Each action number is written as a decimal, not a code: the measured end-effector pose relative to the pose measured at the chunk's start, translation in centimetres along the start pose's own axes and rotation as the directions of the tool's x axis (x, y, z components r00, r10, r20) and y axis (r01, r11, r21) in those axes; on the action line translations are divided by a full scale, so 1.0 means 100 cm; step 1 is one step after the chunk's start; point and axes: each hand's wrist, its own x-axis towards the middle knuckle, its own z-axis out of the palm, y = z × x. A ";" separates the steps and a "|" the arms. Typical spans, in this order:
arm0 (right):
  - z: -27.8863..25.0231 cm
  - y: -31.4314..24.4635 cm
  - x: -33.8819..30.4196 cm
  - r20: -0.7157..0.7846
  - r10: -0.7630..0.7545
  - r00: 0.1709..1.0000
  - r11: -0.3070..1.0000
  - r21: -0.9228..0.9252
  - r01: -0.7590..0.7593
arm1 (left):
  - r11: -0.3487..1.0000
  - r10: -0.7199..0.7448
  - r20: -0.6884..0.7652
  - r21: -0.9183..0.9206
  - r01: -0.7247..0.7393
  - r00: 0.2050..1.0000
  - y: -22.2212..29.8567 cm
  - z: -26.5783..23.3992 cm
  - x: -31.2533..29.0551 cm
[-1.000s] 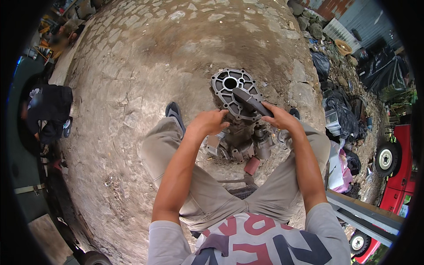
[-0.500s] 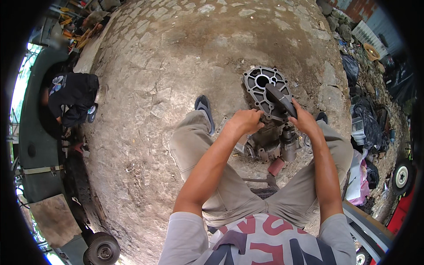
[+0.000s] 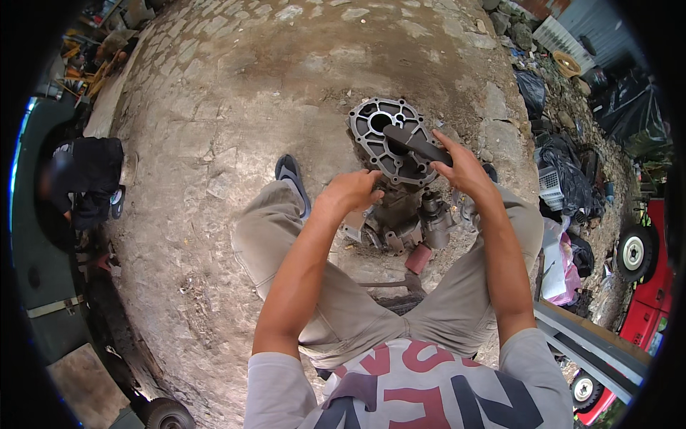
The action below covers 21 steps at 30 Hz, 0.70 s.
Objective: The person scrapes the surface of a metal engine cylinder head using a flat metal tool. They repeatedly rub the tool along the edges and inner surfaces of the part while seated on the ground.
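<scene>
A grey metal gearbox-like casing [image 3: 371,146] stands on the ground between my legs, its ribbed, bolt-holed flange facing up with a round opening. My right hand [image 3: 464,171] grips a dark, flat oblong block [image 3: 423,147]. The block lies slantwise over the flange, its far end by the opening. My left hand [image 3: 349,193] is curled at the flange's near left edge, fingertips against the rim; part of its grip is hidden. A cylindrical metal part [image 3: 437,223] sits at the casing's near right side.
Just nearer lie a reddish block [image 3: 419,259] and a hammer-like tool [image 3: 412,282]. At left, a person in dark clothes [image 3: 87,175] bends beside a dark green vehicle body [image 3: 46,243]. Black plastic bags [image 3: 572,171] and a white crate [image 3: 550,187] line the right side.
The whole view has shifted, so the casing and both hands appear farther left. The dark block lies flatter across the flange, its far end still near the opening. Both hands keep their holds.
</scene>
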 end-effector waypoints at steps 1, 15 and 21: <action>0.001 0.004 0.002 -0.024 -0.039 0.999 0.999 0.007 0.039 | 1.000 0.000 0.001 0.005 0.000 1.000 0.001 -0.002 -0.001; -0.002 -0.005 0.008 -0.180 -0.157 0.971 0.983 0.070 0.172 | 1.000 0.007 -0.009 0.000 -0.007 1.000 -0.003 0.001 0.003; 0.005 0.002 0.006 -0.104 -0.147 0.984 0.988 0.036 0.152 | 1.000 0.007 -0.002 -0.010 -0.007 1.000 0.001 -0.001 0.001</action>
